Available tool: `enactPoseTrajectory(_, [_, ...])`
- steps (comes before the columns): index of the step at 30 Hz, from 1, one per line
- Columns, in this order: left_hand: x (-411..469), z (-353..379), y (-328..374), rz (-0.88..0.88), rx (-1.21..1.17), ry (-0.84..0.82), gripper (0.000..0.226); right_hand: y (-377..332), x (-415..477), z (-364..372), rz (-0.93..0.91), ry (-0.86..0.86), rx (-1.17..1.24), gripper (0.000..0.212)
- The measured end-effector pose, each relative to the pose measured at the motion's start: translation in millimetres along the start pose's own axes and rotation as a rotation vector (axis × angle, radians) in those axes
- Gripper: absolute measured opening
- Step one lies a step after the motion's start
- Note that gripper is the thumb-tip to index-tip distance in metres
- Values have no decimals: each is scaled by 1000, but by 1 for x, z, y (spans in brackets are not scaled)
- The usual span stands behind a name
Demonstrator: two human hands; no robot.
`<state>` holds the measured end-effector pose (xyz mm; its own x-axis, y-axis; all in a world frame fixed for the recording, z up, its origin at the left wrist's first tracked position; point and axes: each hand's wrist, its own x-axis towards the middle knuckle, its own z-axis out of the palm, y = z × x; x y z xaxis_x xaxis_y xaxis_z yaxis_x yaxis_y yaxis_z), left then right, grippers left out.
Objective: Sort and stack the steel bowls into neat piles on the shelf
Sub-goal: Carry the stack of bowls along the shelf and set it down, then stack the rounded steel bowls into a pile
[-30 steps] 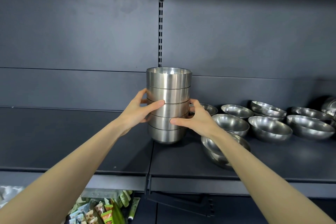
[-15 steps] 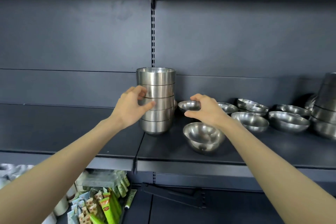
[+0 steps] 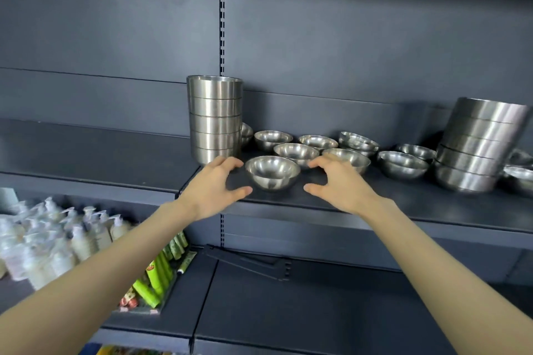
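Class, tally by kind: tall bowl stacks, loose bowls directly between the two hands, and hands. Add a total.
Tall stacks: 2 (left stack, right stack)
Loose bowl between hands: 1
Hands: 2 (left hand, right hand)
Total: 5

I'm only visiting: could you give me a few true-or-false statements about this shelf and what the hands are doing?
1. The left hand and right hand flank one loose bowl without gripping it. True.
2. The tall stack left of that bowl lies on its side. False: it stands upright on the shelf.
3. A second stack stands at the right. True.
4. Every bowl is in a pile. False: several single bowls sit between the two stacks.
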<state>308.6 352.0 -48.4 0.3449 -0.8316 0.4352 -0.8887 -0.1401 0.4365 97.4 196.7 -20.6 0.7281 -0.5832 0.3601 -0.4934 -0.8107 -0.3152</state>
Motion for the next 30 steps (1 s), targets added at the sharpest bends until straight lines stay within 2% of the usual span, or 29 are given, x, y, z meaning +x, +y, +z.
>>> enactPoseTrajectory(10, [13,45,-20,-192,-238,-25,73,20,7,28,60,-41,99,53])
enactPoseTrajectory(14, [29,54,-28,-207,-303,-55,82,26,18,40,78,-21,198,59])
enactPoseTrajectory(19, [44,59,-34,-218,-430,-96,77,30,26,55,111,9,357,69])
enactPoseTrajectory(21, [45,63,-36,-227,-460,-87,76,29,27,57,127,11,431,65])
enactPoseTrajectory(24, [43,65,-35,-199,-457,-49,65,26,30,59,116,25,528,47])
enactPoseTrajectory(27, [42,63,-31,-163,-486,-9,56,23,33,56,93,104,583,35])
enactPoseTrajectory(30, [45,59,-22,-122,-523,75,56,24,36,45,61,196,657,33])
